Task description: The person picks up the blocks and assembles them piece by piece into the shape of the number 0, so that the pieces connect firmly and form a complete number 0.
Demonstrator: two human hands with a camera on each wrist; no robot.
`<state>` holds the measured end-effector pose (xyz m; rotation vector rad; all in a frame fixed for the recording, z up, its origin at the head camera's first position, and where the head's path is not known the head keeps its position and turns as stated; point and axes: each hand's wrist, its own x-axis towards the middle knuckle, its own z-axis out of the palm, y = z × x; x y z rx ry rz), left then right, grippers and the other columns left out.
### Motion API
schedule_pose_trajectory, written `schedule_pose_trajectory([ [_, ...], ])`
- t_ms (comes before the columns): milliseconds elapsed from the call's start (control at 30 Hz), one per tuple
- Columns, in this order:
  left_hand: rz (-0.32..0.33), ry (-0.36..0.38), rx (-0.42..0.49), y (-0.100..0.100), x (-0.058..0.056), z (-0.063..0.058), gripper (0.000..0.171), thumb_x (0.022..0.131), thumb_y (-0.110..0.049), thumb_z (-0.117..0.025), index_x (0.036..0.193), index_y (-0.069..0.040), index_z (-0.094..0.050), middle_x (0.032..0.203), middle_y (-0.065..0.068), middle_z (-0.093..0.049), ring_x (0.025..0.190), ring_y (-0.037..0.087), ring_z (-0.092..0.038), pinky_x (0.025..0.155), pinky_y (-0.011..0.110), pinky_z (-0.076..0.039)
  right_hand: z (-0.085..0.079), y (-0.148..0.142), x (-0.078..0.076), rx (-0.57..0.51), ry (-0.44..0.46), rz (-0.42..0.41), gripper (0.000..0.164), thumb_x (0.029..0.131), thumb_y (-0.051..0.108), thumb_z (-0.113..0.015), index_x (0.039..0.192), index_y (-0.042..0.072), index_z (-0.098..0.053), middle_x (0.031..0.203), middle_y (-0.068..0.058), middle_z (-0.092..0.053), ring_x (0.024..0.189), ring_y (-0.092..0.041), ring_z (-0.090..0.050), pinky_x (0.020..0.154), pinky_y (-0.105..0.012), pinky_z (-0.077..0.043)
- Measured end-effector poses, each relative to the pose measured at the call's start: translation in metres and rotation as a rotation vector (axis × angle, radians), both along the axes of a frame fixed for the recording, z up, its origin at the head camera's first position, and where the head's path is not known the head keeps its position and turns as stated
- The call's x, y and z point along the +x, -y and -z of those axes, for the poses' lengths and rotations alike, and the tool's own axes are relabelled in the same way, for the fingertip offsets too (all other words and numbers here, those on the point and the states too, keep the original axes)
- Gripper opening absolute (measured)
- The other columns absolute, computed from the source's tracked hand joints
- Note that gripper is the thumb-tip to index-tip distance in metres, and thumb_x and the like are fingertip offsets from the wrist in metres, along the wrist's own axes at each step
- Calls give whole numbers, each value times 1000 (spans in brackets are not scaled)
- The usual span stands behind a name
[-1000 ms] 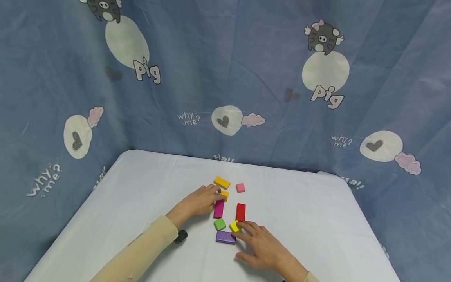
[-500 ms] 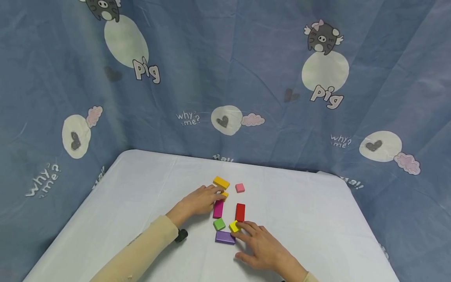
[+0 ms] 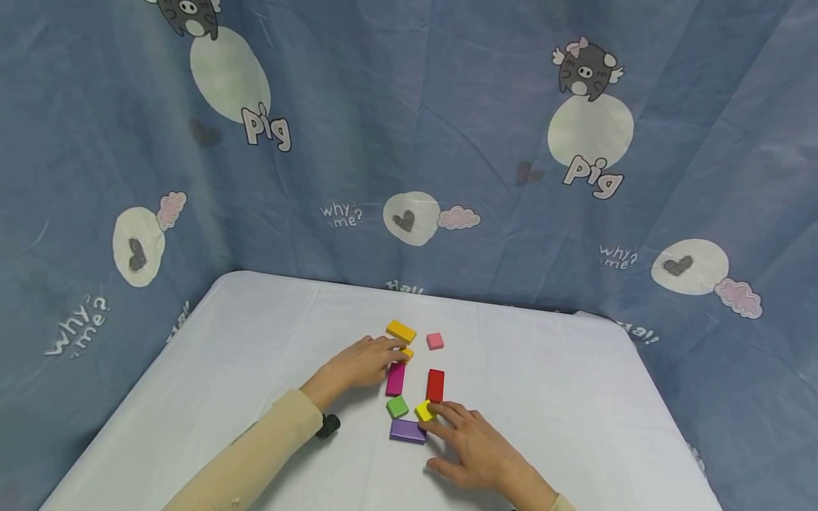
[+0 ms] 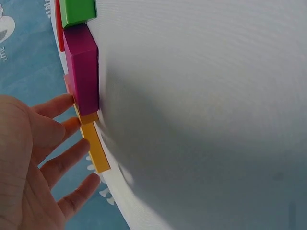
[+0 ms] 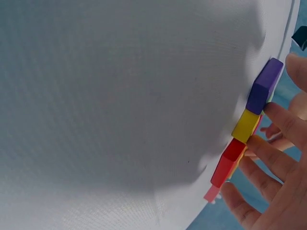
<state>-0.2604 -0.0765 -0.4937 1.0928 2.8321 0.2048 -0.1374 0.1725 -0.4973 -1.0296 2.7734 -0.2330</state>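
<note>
In the head view, my left hand [image 3: 367,360] reaches over a small orange block [image 3: 407,353], its thumb and a finger on either side of it and partly covering it. A magenta block [image 3: 395,380] lies just below that, and a longer orange block [image 3: 401,331] just beyond. My right hand [image 3: 476,451] has two extended fingertips at a small yellow block [image 3: 424,410]; its thumb stays apart over the cloth. The right wrist view shows these fingers fairly straight beside the yellow block [image 5: 245,125]. A purple block [image 3: 407,431] and a red block [image 3: 436,385] adjoin the yellow one.
A green block [image 3: 397,407] sits between the magenta and purple blocks. A pink block [image 3: 435,341] lies at the far right of the rough ring. A black object [image 3: 329,426] shows by the left sleeve. White cloth [image 3: 562,397] covers the table; a blue printed curtain [image 3: 358,142] hangs behind.
</note>
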Motion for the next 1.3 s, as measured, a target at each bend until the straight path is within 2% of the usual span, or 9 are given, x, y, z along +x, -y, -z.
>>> schedule_pose_trajectory([
  [267,-18,10,8,0,-1,4,39,95,-9,-57,131,-23,-63,143,1,-51,132,23,-46,106,54,-36,0,0,1,5,-14,-2,55,91,56,-58,140,33,-53,148,1,-42,133,-26,-41,98,-54,-44],
  [867,-5,-14,3,2,2,3,40,96,-9,-56,133,-23,-62,143,1,-51,131,21,-46,105,52,-38,-2,0,0,11,2,4,55,91,56,-58,141,33,-53,149,1,-42,133,-26,-41,99,-54,-43],
  [1133,7,-23,6,4,2,7,40,97,-11,-55,134,-25,-61,144,0,-50,132,21,-46,104,53,-38,-1,1,0,-1,12,7,55,91,56,-59,140,33,-53,149,1,-42,133,-26,-41,98,-56,-43],
  [1300,24,-42,35,9,10,1,42,96,-13,-58,136,-24,-59,145,0,-48,132,21,-45,103,50,-40,-1,1,0,2,4,9,56,91,56,-59,141,33,-53,149,1,-42,133,-26,-40,98,-56,-43],
])
